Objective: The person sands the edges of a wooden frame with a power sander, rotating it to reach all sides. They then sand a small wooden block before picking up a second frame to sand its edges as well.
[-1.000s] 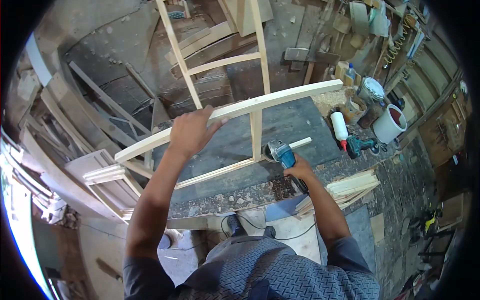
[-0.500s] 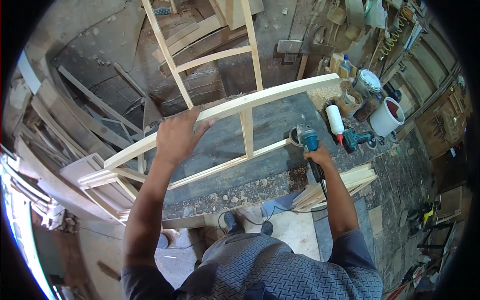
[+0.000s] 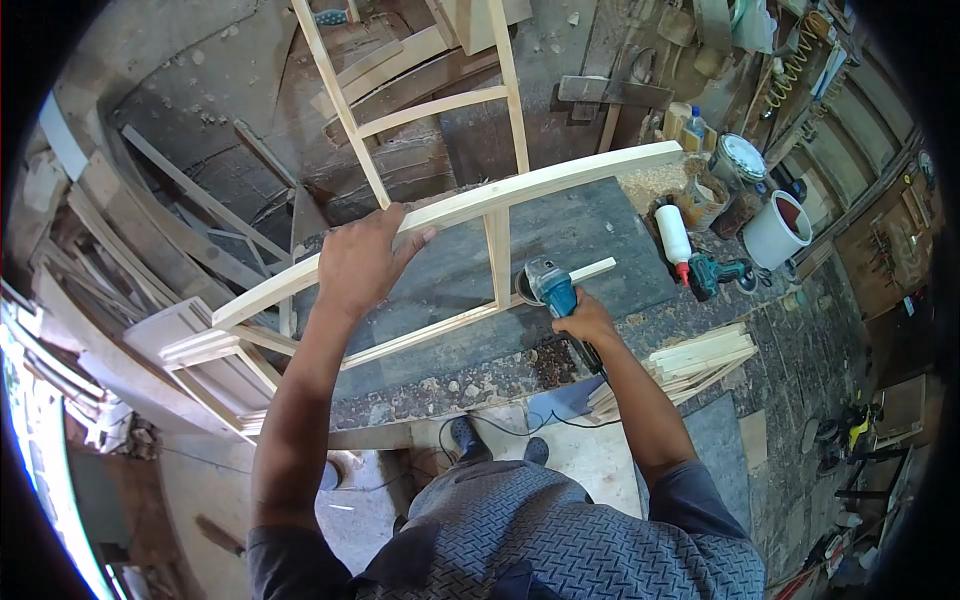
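Note:
A pale wooden frame (image 3: 560, 178) stands on the dark-topped workbench (image 3: 590, 225). My left hand (image 3: 358, 258) is closed over its upper rail, left of the middle, thumb on the near side. My right hand (image 3: 588, 320) grips a teal angle grinder (image 3: 556, 292) with its fingers wrapped round the body. The grinder's disc lies at the lower rail (image 3: 430, 337), just right of the upright crosspiece (image 3: 497, 250). Whether the disc touches the wood I cannot tell. The rail's end shows to the right of the grinder.
Right on the bench are a white bottle (image 3: 673, 236) with a red tip, a teal drill (image 3: 718, 274), a white bucket (image 3: 776, 231) and stacked wood strips (image 3: 700, 362). A ladder-like frame (image 3: 430, 115) rises behind. A cord hangs near my feet.
My right hand and the grinder have moved left along the lower rail, from its right end to near the crosspiece. My left hand has kept its hold on the upper rail.

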Demonstrator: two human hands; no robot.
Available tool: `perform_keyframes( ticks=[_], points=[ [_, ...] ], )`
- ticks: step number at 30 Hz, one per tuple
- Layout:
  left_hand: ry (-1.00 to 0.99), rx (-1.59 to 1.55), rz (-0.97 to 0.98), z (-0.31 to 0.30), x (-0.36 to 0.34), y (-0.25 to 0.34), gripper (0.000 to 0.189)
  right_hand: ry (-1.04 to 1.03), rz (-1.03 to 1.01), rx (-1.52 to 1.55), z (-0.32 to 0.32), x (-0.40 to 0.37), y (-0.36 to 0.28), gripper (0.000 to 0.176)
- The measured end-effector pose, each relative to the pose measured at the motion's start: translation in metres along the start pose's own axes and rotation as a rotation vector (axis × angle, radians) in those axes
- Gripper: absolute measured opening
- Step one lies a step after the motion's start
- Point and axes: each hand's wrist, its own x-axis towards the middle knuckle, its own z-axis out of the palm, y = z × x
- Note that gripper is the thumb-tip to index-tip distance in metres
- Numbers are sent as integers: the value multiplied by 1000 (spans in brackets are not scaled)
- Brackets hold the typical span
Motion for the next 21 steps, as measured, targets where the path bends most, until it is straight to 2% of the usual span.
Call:
perform_keyframes(
  ticks=[8, 11, 14, 17, 21],
  points=[
    [-2, 17, -16, -1, -2, 1, 50, -107, -38, -40, 0, -10, -15, 82],
    [28, 2, 1, 1, -3, 0, 50, -82, -41, -82, -1, -15, -13, 81],
    [28, 12, 14, 1, -1, -2, 50, -66, -101, -89, 2, -9, 8, 81],
    [-14, 29, -13, -1, 1, -1, 51, -93, -72, -109, -19, -18, 11, 81],
    [1, 43, -9, -2, 0, 0, 51, -25, -72, -101, -37, -3, 51, 81]
  ],
)
